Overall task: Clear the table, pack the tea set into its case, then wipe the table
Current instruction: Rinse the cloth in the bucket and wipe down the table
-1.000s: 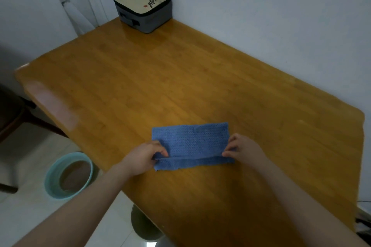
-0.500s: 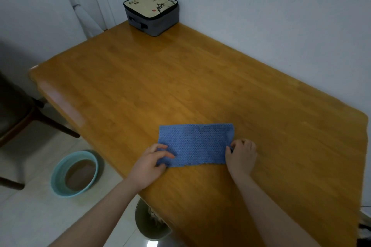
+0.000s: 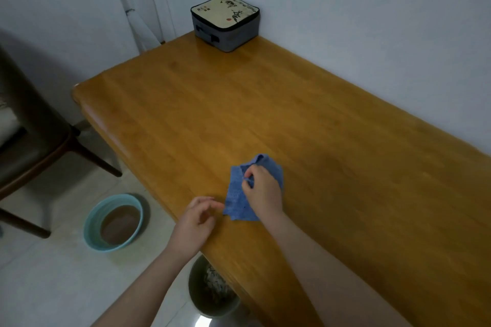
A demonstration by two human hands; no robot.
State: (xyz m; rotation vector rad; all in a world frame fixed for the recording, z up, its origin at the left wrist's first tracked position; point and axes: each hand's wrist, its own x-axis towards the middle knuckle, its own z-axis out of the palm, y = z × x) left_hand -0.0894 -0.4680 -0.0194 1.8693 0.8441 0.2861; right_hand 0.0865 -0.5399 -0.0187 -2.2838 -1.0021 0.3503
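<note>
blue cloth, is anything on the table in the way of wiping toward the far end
Almost nothing. The right hand grips the blue woven cloth close to the near edge of the wooden table. The boards beyond show nothing until the grey square fabric case with a cream lid, at the far corner by the wall.

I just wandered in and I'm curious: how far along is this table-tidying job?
Packing looks done: the tea set case sits closed at the far corner of the table, with nothing else on the table but the cloth. In hand: the right hand grips the bunched blue cloth near the front edge; the left hand hovers beside it, holding nothing. Left: wiping the tabletop, probably most of it.
</note>
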